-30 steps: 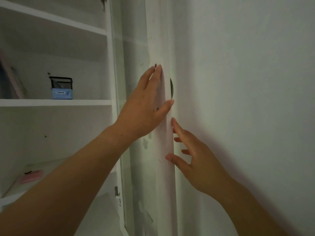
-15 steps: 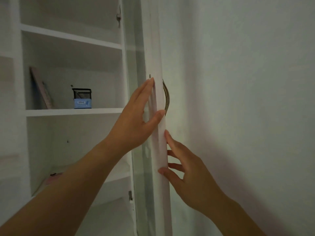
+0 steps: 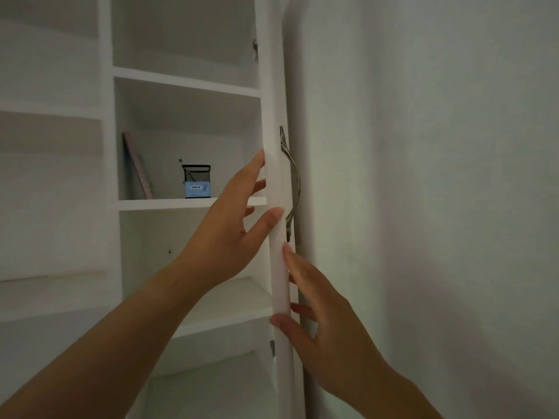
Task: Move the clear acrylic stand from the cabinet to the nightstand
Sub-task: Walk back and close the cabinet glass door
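Observation:
The white cabinet (image 3: 106,146) stands open, and its door (image 3: 273,122) is seen edge-on in the middle of the view. My left hand (image 3: 230,225) lies flat against the door's inner side with the thumb on the edge. Lower down, my right hand (image 3: 320,322) has its thumb on the same edge and its fingers spread on the outer side, below the curved metal handle (image 3: 292,182). Neither hand holds an object. I cannot make out a clear acrylic stand on the visible shelves.
A black mesh holder with a blue label (image 3: 196,181) stands on the middle shelf (image 3: 169,203), and a thin book (image 3: 138,166) leans at that shelf's left. A plain white wall (image 3: 438,176) runs close behind the door on the right.
The door now sits further right in the view, edge-on, with its handle showing fully. Both hands have stayed on its edge, and more of the shelves show at left.

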Tool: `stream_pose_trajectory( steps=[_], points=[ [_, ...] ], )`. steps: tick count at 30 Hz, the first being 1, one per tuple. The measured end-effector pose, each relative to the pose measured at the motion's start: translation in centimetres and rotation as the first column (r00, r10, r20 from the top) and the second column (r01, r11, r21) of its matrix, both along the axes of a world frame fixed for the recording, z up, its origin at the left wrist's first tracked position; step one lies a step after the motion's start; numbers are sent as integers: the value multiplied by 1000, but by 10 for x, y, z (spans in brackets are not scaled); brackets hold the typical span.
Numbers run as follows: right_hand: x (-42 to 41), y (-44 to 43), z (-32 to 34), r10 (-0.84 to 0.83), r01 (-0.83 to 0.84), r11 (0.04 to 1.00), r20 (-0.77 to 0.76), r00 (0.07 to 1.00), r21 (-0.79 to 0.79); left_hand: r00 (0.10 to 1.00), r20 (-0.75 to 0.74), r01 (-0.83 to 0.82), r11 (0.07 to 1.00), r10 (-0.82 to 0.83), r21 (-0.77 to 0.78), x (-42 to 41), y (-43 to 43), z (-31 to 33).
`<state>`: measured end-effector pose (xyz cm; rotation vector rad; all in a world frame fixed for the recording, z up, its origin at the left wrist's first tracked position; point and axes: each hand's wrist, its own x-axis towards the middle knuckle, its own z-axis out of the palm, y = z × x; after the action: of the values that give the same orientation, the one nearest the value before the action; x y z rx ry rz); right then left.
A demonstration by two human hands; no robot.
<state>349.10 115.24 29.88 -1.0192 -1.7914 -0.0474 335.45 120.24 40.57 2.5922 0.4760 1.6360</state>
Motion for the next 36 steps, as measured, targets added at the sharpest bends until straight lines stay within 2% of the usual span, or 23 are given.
stream_pose_trajectory(
  steps=[11,22,36],
  points=[
    [-69,31,-6,-87,80,993,85,993,87,993,-26,-117,993,117,16,-70,24,0],
    [-134,76,-12,-172,165,984,126,977,65,982,-6,-187,982,187,-10,-131,69,-6],
    [-169,143,-15,-232,238,971,233,944,2,932,-122,-351,933,341,-79,-205,143,-16]
  ],
)
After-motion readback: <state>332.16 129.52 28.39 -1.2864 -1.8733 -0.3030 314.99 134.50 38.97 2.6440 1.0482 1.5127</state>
